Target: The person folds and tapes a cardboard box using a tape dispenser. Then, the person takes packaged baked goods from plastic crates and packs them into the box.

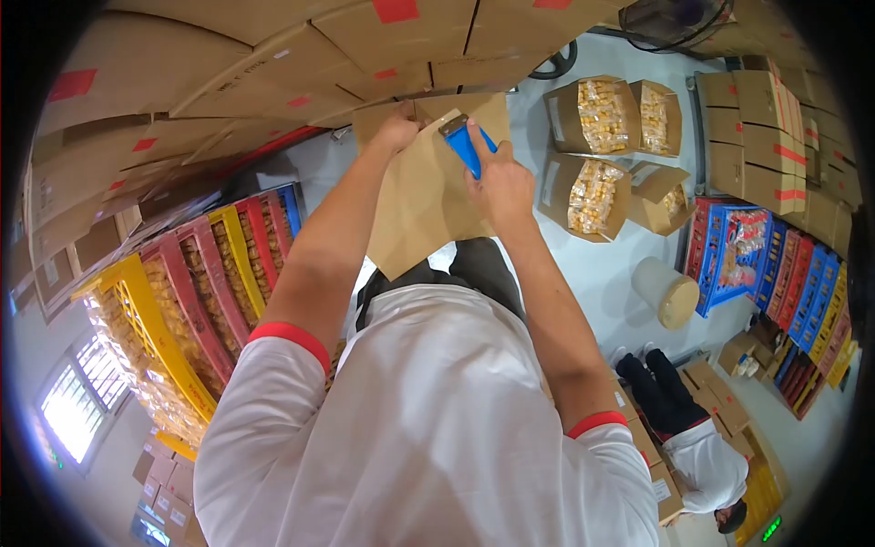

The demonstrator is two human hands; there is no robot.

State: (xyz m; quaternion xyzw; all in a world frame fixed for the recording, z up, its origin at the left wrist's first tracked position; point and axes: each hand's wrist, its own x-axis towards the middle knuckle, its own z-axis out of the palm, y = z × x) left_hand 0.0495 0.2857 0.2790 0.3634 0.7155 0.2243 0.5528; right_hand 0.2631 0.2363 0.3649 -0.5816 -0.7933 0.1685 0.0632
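A brown cardboard box (pixel 424 196) with its flaps folded out stands in front of my body. My right hand (pixel 503 187) grips a blue tape dispenser (pixel 465 153) by its handle, over the far part of the cardboard. At the dispenser's head a pale strip of tape (pixel 439 122) reaches toward my left hand. My left hand (pixel 399 133) is at the far left edge of the cardboard with its fingers curled in; what they pinch is too small to make out.
Tall stacked cartons (pixel 273 82) rise ahead and left. Crates of packed goods (pixel 196 292) stand at my left. On the right are open boxes of packaged food (pixel 602 114), a white bucket (pixel 658 290) and blue crates (pixel 729 255). A person (pixel 693 438) stands behind at right.
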